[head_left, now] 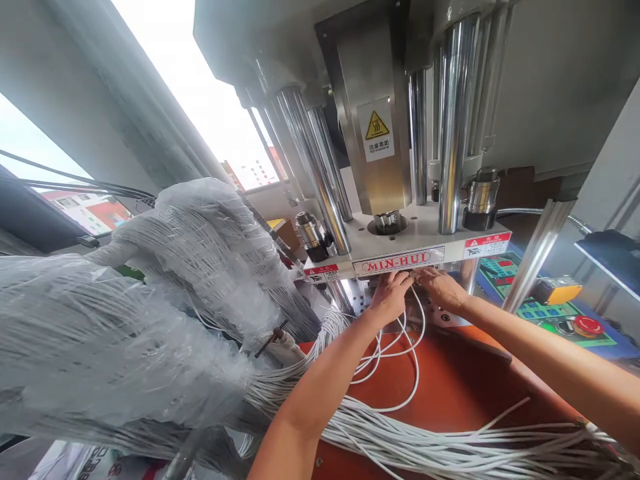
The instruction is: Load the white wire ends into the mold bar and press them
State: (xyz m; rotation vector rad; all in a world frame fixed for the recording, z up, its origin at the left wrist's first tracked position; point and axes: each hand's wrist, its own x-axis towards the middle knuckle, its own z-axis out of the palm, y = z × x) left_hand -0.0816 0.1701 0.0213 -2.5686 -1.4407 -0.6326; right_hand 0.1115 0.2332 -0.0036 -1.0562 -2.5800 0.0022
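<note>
My left hand (393, 293) reaches under the front edge of the press's upper plate (405, 233), its fingers closed on a thin white cable (424, 319). Close beside it on the right is my right hand (443, 291), fingers pinched together where the cable rises between the hands. The fingertips of both hands are partly hidden, and I cannot see the cable's end. Below the hands, loose white loops hang over the reddish-brown work surface (445, 373). Behind the fingers lies the press's lower metal die area (359, 297), mostly covered.
A thick bundle of white cables (400, 437) crosses the front of the surface. Plastic-wrapped cable bundles (200, 253) hang at the left. Steel guide columns (454, 127) and a heat-warning label (376, 130) stand above. At the right is a control panel with a red stop button (589, 325).
</note>
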